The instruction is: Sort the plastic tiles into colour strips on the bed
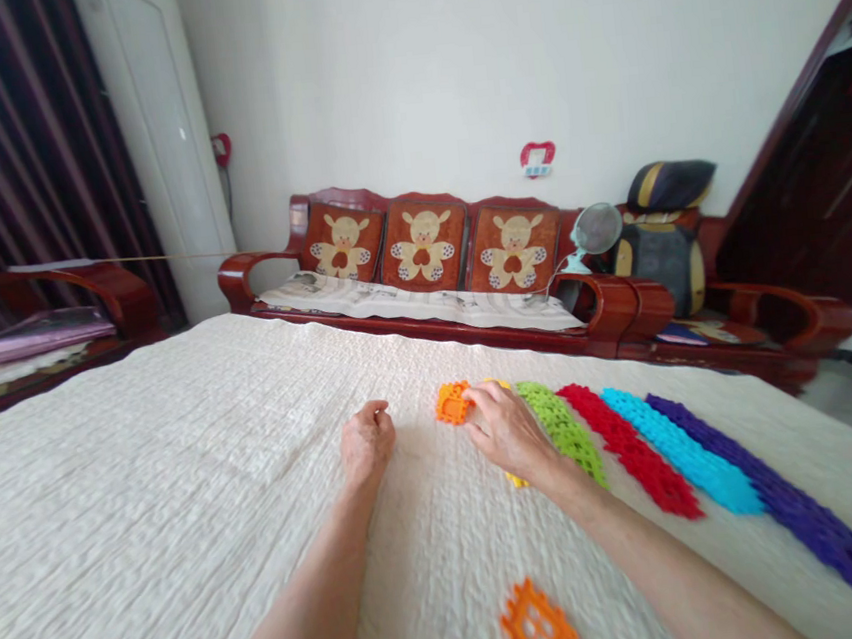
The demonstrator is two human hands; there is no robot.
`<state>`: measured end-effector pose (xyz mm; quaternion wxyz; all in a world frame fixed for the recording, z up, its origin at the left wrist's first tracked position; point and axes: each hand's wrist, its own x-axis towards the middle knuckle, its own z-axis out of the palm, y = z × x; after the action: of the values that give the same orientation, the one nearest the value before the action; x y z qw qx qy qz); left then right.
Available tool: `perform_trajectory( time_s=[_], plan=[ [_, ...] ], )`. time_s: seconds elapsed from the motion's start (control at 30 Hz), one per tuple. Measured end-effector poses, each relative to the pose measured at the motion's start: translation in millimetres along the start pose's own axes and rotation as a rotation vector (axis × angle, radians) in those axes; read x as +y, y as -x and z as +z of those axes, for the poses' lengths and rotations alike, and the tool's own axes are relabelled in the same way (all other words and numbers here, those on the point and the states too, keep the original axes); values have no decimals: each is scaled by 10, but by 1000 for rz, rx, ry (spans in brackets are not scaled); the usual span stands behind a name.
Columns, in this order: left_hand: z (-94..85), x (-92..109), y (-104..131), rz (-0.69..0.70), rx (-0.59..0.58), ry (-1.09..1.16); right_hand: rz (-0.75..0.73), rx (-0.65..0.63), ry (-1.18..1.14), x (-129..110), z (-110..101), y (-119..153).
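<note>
My right hand (510,430) reaches over the bed cover, its index fingertip on the right edge of an orange interlocking plastic tile (450,405). The thumb sits apart below that tile. To the left, my left hand (369,444) rests on the cover with its fingers curled in, and nothing shows in it. Partly hidden under my right hand and wrist is a yellow row of tiles (517,479). Closer to me lies another orange tile (538,626), flat, with four-part openings in its middle.
Right of my right hand, rows of linked tiles lie side by side: green (563,427), red (631,450), light blue (684,450) and purple (782,496). Beyond the quilted cover (184,463) stands a wooden sofa (426,321) with bear cushions and a small fan (596,231).
</note>
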<state>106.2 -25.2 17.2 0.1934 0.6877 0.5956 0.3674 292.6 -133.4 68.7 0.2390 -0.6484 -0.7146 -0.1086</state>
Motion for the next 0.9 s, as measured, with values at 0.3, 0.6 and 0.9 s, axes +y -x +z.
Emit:
perform_trajectory(
  time_s=[0.3, 0.6, 0.9],
  plan=[
    [-80, 62, 63, -22, -41, -43, 43, -541, -353, -343, -646, 1036],
    [-82, 33, 52, 12, -61, -37, 0, -493, -328, -668, -741, 1393],
    [-34, -29, -3, 25, -91, -30, 38, -314, -542, -669, -355, 768]
  ],
)
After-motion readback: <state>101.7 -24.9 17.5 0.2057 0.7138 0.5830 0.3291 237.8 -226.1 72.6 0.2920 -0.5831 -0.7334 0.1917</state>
